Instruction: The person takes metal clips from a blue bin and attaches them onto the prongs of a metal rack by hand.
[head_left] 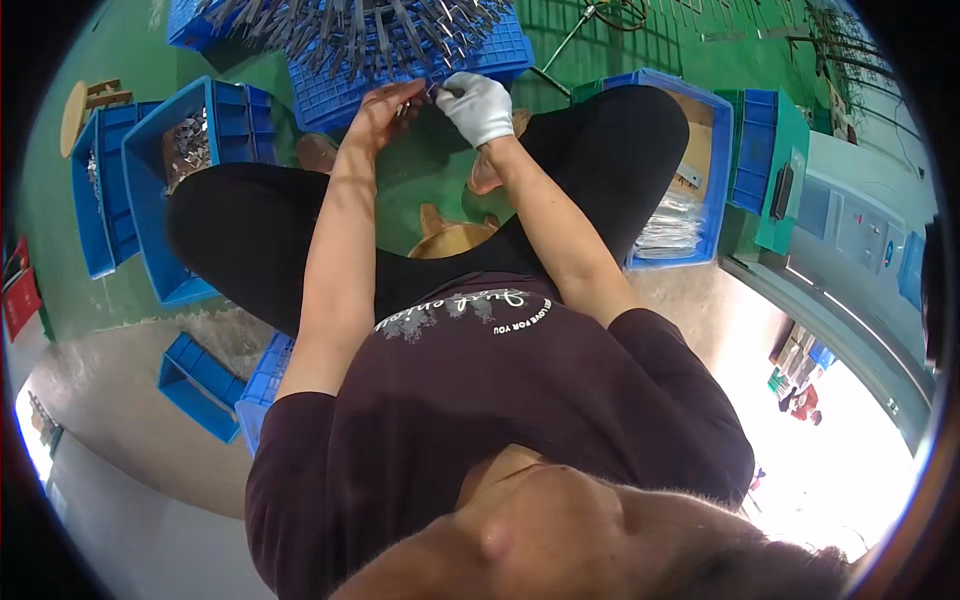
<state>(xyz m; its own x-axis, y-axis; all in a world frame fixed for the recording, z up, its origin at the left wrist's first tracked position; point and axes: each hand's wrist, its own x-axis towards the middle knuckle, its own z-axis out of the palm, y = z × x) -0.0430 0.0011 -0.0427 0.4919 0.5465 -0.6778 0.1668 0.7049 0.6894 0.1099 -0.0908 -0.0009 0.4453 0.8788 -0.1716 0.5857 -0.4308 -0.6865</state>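
My bare left hand (377,112) is in front of the blue crate (415,95), fingers curled together around something small that is mostly hidden. Meeting it at the fingertips, my right hand (476,108) wears a white glove and is closed in a pinch. A small dark piece (432,90) shows between the two hands, too small to name. Just beyond them, a dense pile of thin dark metal strips (370,35) lies on the blue crate.
At left, a blue bin (150,220) holds small metal pieces. On the right, another blue bin (712,190) contains a stack of flat silvery strips (672,228). A wooden stool (455,242) is between my legs. More blue crates (200,385) stand behind on the left.
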